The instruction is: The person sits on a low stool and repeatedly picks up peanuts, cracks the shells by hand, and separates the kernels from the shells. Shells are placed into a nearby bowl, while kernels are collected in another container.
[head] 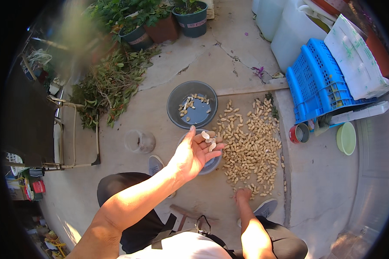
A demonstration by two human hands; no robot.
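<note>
My left hand (197, 153) is palm up with the fingers spread, and several pieces of peanut shell (210, 141) rest on its fingers. Beneath it, mostly hidden, is a clear plastic bowl (210, 166). Just beyond stands a dark grey basin (174, 111) with some shells and peanuts inside. Unshelled peanuts (253, 145) lie spread over the concrete right of both vessels. At the near edge of this spread my right hand (243, 195) reaches down to the peanuts; its fingertips are too small and hidden to show any grip.
A clear plastic jar (140, 141) stands left of the bowl. Cut leafy branches (111, 84) and potted plants lie beyond. At right are blue plastic crates (311, 81), a red tin can (299, 133) and a pale green bowl (346, 138). My shoes flank the work area.
</note>
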